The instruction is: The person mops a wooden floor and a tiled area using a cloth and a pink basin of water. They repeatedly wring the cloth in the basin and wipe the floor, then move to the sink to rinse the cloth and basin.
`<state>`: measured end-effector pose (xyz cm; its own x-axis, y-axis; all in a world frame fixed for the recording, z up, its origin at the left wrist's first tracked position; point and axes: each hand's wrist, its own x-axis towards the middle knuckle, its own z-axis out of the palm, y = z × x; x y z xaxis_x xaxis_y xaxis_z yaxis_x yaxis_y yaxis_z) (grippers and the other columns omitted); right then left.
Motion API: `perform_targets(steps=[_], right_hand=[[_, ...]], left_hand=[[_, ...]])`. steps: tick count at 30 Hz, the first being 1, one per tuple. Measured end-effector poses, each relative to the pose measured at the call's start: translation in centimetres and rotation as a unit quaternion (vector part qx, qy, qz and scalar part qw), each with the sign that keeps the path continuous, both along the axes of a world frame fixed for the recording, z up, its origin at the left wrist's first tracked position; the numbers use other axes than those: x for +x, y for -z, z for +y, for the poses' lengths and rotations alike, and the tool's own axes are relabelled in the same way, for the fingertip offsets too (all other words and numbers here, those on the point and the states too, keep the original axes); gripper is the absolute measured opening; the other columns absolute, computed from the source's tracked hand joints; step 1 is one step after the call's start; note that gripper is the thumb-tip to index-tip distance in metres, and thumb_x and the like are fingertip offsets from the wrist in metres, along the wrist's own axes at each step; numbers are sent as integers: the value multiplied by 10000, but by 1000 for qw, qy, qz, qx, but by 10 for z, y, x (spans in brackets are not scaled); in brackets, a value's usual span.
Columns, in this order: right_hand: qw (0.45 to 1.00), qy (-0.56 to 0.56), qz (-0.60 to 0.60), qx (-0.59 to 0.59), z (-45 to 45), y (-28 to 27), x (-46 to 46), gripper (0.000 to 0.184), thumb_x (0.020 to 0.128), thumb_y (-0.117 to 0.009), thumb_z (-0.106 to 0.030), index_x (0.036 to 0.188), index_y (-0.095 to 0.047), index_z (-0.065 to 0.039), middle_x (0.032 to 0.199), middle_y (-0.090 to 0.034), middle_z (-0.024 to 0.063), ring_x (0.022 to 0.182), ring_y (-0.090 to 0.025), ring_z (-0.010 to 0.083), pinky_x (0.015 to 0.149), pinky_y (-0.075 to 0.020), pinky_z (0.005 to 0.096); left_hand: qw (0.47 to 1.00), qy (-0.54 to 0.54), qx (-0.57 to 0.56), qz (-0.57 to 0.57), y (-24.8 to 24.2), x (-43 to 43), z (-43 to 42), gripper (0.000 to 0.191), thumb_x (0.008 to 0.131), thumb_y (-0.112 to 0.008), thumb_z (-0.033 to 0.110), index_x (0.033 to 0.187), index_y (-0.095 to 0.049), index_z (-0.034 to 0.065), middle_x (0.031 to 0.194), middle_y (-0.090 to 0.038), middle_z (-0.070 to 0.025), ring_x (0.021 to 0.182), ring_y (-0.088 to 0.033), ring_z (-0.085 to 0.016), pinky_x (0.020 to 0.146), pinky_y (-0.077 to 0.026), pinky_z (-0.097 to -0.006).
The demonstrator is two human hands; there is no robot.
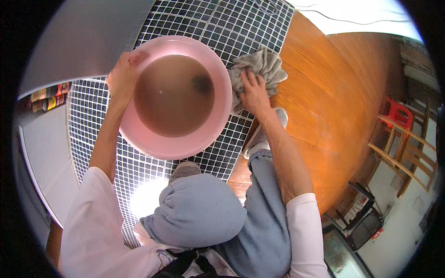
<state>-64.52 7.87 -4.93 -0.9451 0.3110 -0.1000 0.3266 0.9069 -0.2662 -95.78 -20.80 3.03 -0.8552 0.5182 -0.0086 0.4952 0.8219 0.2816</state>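
A large pink plastic basin [219, 114] holding murky brown water [167, 100] stands on a dark mosaic-tiled surface. A dark patch shows in the water near its right side. My left hand [122, 74] grips the basin's upper left rim. To the basin's right, a crumpled grey cloth [266, 66] lies across the edge between the tiles and an orange wood surface. My right hand [254, 90] rests on this cloth with its fingers somewhat spread; whether it grips any of the fabric cannot be told.
Bottles [52, 97] lie or stand under a grey metal panel [94, 34] at the left. The orange wood surface [313, 104] borders the tiles. My shoes [259, 135] are close below the cloth and basin. A red plastic stool [399, 113] and wooden chair [413, 153] stand at far right.
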Motion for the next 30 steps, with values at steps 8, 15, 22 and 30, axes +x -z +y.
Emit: perform_targets(steps=[8, 15, 22, 30], right_hand=[[993, -100, -56, 4, -73, 0, 29, 657, 868, -742, -244, 1473, -494, -180, 1522, -444, 84, 1371, -419, 452, 1036, -432, 584], [987, -133, -88, -23, -136, -27, 76, 650, 860, -753, -302, 1463, -540, -182, 1541, -436, 54, 1390, -391, 408, 1040, -398, 524], [990, -120, -77, 8, -114, -13, 91, 824, 837, -770, -372, 1573, -402, -361, 1563, -456, -31, 1499, -330, 305, 1202, -211, 659], [964, 184, 183, -51, 38, 56, 43, 757, 880, -726, -352, 1541, -436, -121, 1556, -471, 151, 1463, -357, 446, 1225, -238, 606]], left_hand=[[999, -35, 12, -20, 15, -16, -15, 426, 1066, -432, 497, 1203, -604, 132, 1153, -725, -189, 1026, -683, -478, 846, -528, -585], [999, -46, -3, 11, 17, -12, -15, 456, 1066, -411, 535, 1183, -606, 140, 1144, -728, -177, 1030, -683, -467, 852, -526, -578], [999, -32, 4, 31, 15, -12, -13, 474, 1069, -391, 548, 1228, -607, 157, 1153, -732, -183, 1049, -684, -463, 908, -512, -563], [998, -24, -14, 52, 21, -19, -19, 431, 1081, -367, 513, 1271, -589, 196, 1052, -739, -232, 1003, -687, -493, 869, -519, -582]])
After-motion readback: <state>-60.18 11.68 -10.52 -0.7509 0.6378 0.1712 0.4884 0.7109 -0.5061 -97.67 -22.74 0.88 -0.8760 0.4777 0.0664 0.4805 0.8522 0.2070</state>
